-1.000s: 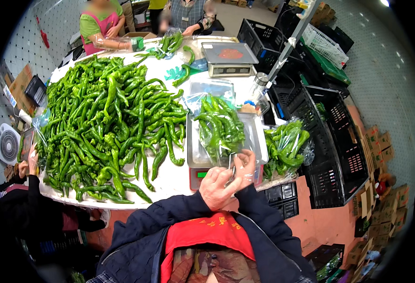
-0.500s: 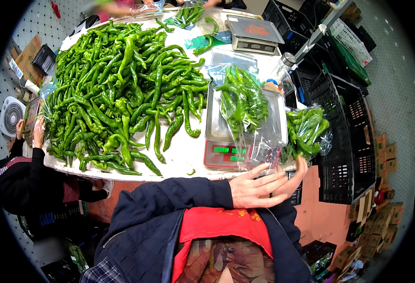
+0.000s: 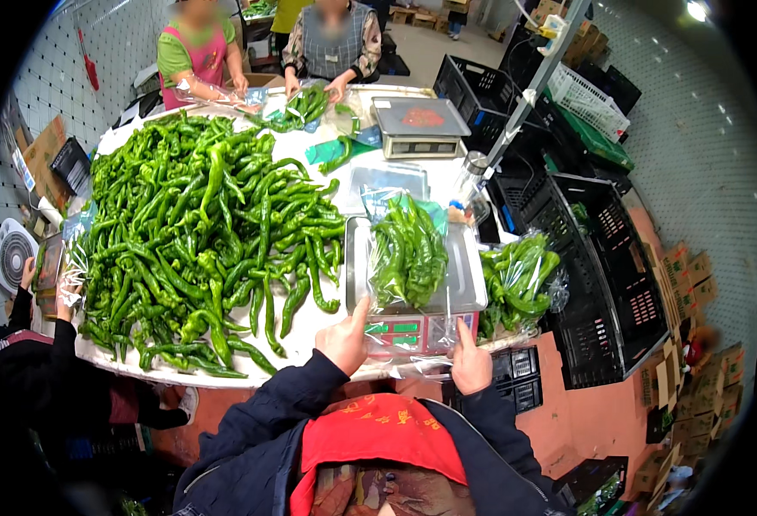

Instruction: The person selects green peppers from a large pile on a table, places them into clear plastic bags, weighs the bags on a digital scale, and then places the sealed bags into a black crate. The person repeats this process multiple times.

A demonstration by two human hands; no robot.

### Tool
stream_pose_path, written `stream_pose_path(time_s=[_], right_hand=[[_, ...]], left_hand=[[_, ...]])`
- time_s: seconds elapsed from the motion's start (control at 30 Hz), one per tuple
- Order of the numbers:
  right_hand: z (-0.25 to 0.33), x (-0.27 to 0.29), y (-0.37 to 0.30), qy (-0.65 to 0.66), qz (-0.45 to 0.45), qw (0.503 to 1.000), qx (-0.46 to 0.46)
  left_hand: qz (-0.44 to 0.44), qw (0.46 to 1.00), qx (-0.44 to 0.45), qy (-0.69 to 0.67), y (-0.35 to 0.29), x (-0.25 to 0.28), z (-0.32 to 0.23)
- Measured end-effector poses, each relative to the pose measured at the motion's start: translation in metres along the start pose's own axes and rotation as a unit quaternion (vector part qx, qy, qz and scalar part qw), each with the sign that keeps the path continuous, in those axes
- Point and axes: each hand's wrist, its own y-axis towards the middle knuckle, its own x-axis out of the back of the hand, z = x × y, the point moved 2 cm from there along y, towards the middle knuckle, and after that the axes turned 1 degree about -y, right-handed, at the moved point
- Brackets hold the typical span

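Note:
A clear plastic bag of long green peppers lies on the metal pan of a red-bodied scale, its loose film hanging over the lit display. At the scale's near left corner is my left hand, closed at the bag's edge with the index finger stretched forward. My right hand is closed at the other side of the film, its index finger also pointing forward. What the curled fingers pinch is partly hidden. Another bagged bunch of green peppers sits right of the scale. A big heap of loose green peppers covers the table's left.
Across the white table, two people handle bagged peppers near a second scale. Another person's hands show at the left edge. Black crates and a metal post stand on the right. A bottle stands behind the scale.
My hands have separated from close together, one to each side of the bag's loose end. The bagged peppers lie straighter on the pan. The view has tilted up, showing the people opposite.

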Motion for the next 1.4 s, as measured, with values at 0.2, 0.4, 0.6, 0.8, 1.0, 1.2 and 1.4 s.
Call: stream_pose_path(time_s=[0.2, 0.4, 0.6, 0.8, 1.0, 1.2, 1.4], right_hand=[[0.051, 0.064, 0.088, 0.384, 0.032, 0.921, -0.046], [0.137, 0.194, 0.083, 0.492, -0.127, 0.845, 0.169], [0.151, 0.22, 0.111, 0.526, -0.004, 0.841, 0.128], [0.145, 0.211, 0.139, 0.533, -0.01, 0.839, 0.113], [0.15, 0.215, 0.154, 0.476, -0.127, 0.849, 0.192], [0.1, 0.153, 0.082, 0.371, -0.186, 0.899, 0.138], [-0.014, -0.013, -0.025, 0.47, -0.018, 0.867, -0.167]], left_hand=[[-0.057, 0.977, -0.072, -0.195, 0.061, 0.051, 0.002], [-0.052, 0.871, -0.122, -0.473, 0.062, 0.226, -0.106], [-0.03, 0.842, -0.097, -0.53, 0.106, 0.247, -0.101], [0.001, 0.813, -0.047, -0.58, 0.145, 0.236, -0.087], [-0.122, 0.804, -0.115, -0.571, 0.148, 0.238, -0.103], [-0.137, 0.9, -0.124, -0.395, 0.062, 0.149, -0.072], [-0.02, 0.961, 0.066, -0.269, -0.043, -0.026, 0.02]])
